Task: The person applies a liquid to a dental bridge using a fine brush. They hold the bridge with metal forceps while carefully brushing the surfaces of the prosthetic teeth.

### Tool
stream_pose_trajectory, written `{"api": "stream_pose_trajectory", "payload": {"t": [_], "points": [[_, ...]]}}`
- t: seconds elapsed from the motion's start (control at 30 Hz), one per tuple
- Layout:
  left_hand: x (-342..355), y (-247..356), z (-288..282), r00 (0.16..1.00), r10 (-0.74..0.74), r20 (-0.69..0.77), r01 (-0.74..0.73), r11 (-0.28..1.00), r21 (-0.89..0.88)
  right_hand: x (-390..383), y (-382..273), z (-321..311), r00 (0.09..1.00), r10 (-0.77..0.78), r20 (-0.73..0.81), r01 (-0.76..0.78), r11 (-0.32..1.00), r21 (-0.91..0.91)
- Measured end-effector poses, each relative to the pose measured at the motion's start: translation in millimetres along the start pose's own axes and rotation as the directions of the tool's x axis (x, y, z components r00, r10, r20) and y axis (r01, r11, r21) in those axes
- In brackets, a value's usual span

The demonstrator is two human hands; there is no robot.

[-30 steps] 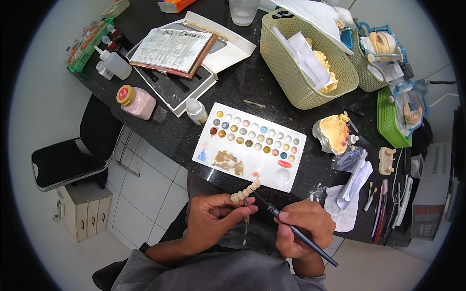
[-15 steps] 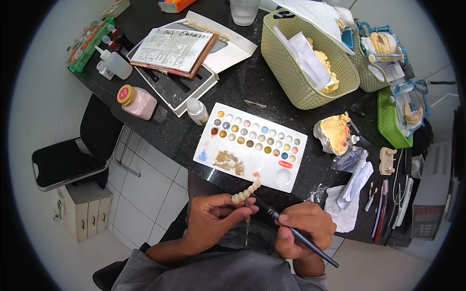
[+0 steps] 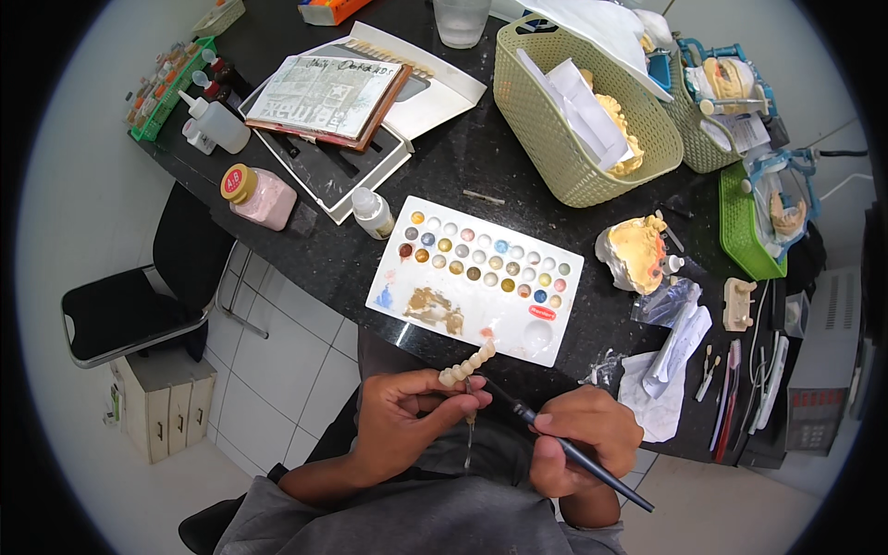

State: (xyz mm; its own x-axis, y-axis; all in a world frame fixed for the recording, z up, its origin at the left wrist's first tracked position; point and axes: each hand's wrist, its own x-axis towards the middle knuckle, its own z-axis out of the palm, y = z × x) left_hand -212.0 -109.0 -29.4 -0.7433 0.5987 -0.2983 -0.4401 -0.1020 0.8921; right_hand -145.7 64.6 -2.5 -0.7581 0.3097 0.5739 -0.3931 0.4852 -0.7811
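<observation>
Between the thumb and fingers of my left hand (image 3: pixel 402 418), a thin metal holder carries a curved, cream-coloured dental bridge (image 3: pixel 467 365) with several teeth. The holder's lower end hangs down below the fingers. My right hand (image 3: pixel 594 433) is closed round a dark paintbrush (image 3: pixel 601 471), its tip pointing left toward the bridge. Whether the bristles touch the bridge, I cannot tell. Just beyond both hands, a white palette (image 3: pixel 507 319) lies on the black table, its small wells filled with colours and brown smears near its front edge.
A yellow plaster dental model (image 3: pixel 636 252) sits right of the palette, near crumpled white tissue (image 3: pixel 652 393) and slim tools. Behind stands a pale green basket (image 3: pixel 578 176). A small white bottle (image 3: pixel 373 213), a pink-filled jar (image 3: pixel 259 197) and a notebook (image 3: pixel 324 97) are at left.
My right hand and the brush have shifted slightly right and down, the brush tip drawing a little away from the bridge. My left hand keeps nearly the same place.
</observation>
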Motion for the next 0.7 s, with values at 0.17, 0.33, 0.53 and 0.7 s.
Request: {"api": "stream_pose_trajectory", "payload": {"t": [0.17, 0.33, 0.53, 0.7], "points": [[-0.1, 1.0, 1.6, 0.999, -0.027, -0.019, 0.026, 0.999, -0.025, -3.4, 4.0, -1.2, 1.000, -0.031, -0.007, 0.030, 1.000, -0.008], [-0.2, -0.4, 1.1, 1.000, -0.012, -0.020, 0.011, 0.999, -0.045, 1.2, 3.9, 2.6, 0.999, -0.040, 0.024, 0.041, 0.999, -0.027], [0.2, 1.0, 0.5, 1.000, 0.007, -0.002, -0.007, 0.999, -0.032, -0.6, 2.4, 0.6, 1.000, -0.011, -0.004, 0.011, 1.000, 0.027], [-0.3, -0.5, 0.9, 1.000, 0.006, -0.014, -0.006, 0.999, -0.043, 1.9, 2.0, 2.1, 0.999, -0.023, 0.030, 0.024, 1.000, -0.016]]}}
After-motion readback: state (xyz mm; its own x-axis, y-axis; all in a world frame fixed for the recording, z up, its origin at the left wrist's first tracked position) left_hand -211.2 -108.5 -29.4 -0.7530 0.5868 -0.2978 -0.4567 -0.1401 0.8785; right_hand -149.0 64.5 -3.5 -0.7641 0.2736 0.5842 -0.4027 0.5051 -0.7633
